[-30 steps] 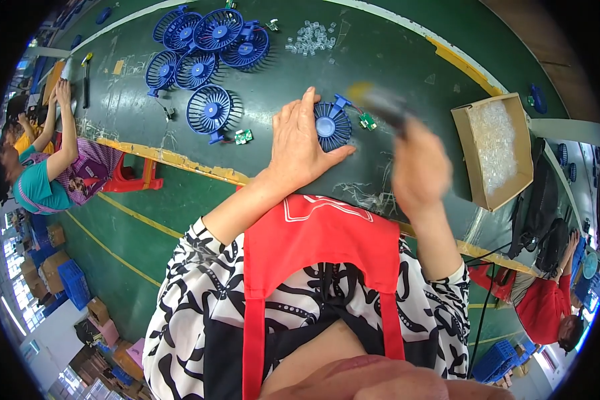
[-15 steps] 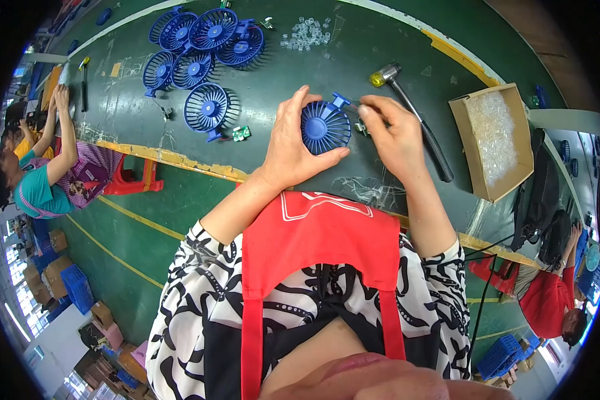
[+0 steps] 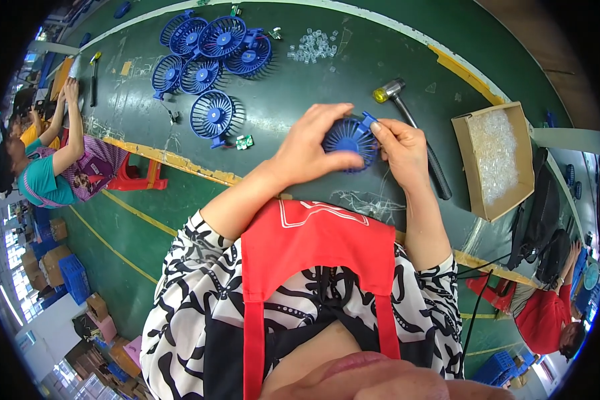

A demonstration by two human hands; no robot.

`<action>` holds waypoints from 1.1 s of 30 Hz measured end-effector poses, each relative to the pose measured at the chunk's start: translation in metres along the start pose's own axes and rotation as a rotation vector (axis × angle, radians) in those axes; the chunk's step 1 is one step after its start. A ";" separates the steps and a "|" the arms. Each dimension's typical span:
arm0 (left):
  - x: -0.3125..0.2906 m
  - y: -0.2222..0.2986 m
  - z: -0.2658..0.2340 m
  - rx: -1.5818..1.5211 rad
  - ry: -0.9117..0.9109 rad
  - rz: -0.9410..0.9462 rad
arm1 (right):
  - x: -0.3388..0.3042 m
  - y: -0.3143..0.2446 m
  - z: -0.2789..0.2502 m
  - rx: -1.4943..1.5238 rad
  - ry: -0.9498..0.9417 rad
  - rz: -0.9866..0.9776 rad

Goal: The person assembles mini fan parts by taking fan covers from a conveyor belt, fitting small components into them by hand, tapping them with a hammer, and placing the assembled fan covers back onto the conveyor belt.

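Observation:
A round blue fan housing (image 3: 349,135) with slatted ribs is gripped at its left side by my left hand (image 3: 311,147), thumb across the front. My right hand (image 3: 403,149) pinches at the short blue stem on the housing's upper right. Whatever small part lies between those fingertips is hidden. A rubber mallet (image 3: 417,130) with a yellow and metal head and black handle lies just right of my right hand. Left of my hands, a blue fan housing (image 3: 211,114) rests on the table beside a small green circuit board (image 3: 245,142).
Several more blue fan housings (image 3: 223,37) are piled at the back left. Small clear plastic pieces (image 3: 311,47) lie scattered behind my hands. An open cardboard box (image 3: 475,167) of clear pieces stands at the right. A co-worker (image 3: 47,173) sits far left, another (image 3: 547,313) far right.
Both hands and the fan housing have shifted right, and the housing has tilted. My right fingers have closed in on its stem, where they were slightly apart from it before.

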State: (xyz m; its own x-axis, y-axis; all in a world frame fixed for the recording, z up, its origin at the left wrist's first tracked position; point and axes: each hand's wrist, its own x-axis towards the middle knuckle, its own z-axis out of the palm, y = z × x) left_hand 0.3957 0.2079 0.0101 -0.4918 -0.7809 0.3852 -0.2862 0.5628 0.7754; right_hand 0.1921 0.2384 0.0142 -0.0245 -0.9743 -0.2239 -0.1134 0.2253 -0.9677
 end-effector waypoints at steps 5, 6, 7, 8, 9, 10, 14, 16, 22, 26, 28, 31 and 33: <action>0.045 -0.034 0.000 0.038 0.311 -0.309 | 0.005 0.006 -0.006 0.097 0.067 -0.121; 0.051 -0.040 0.001 0.167 0.318 -0.304 | 0.006 0.007 -0.006 0.043 0.076 -0.140; 0.056 -0.042 0.002 0.292 0.329 -0.295 | 0.004 0.004 -0.006 0.065 0.058 -0.104; 0.058 -0.044 0.005 0.374 0.341 -0.319 | 0.003 0.005 -0.005 0.069 0.056 -0.112; 0.060 -0.045 0.006 0.381 0.345 -0.315 | 0.004 0.007 -0.003 0.083 0.065 -0.127; 0.063 -0.044 0.009 0.379 0.342 -0.342 | 0.003 0.008 -0.003 0.096 0.081 -0.138; 0.066 -0.043 0.011 0.383 0.352 -0.337 | 0.002 0.007 -0.002 0.084 0.077 -0.128; 0.063 -0.043 0.008 0.367 0.356 -0.324 | 0.002 0.006 -0.002 0.087 0.073 -0.132; 0.037 -0.007 -0.008 -0.756 0.119 -0.732 | -0.001 -0.007 -0.003 0.163 0.016 -0.038; 0.018 0.002 -0.007 -0.959 0.042 -0.780 | -0.003 0.001 0.003 0.230 -0.033 -0.116; 0.015 0.005 -0.004 -0.972 0.051 -0.787 | -0.004 0.002 0.003 0.251 -0.047 -0.154; 0.014 0.006 -0.005 -0.988 0.052 -0.794 | -0.005 0.001 0.002 0.263 -0.081 -0.140; 0.013 0.006 -0.006 -0.992 0.039 -0.793 | -0.005 0.001 0.002 0.265 -0.101 -0.134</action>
State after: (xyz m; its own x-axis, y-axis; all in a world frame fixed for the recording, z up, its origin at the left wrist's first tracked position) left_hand 0.3925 0.1992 0.0230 -0.4396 -0.8259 -0.3532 0.2548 -0.4917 0.8327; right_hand 0.1944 0.2437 0.0140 0.0730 -0.9932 -0.0903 0.1541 0.1007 -0.9829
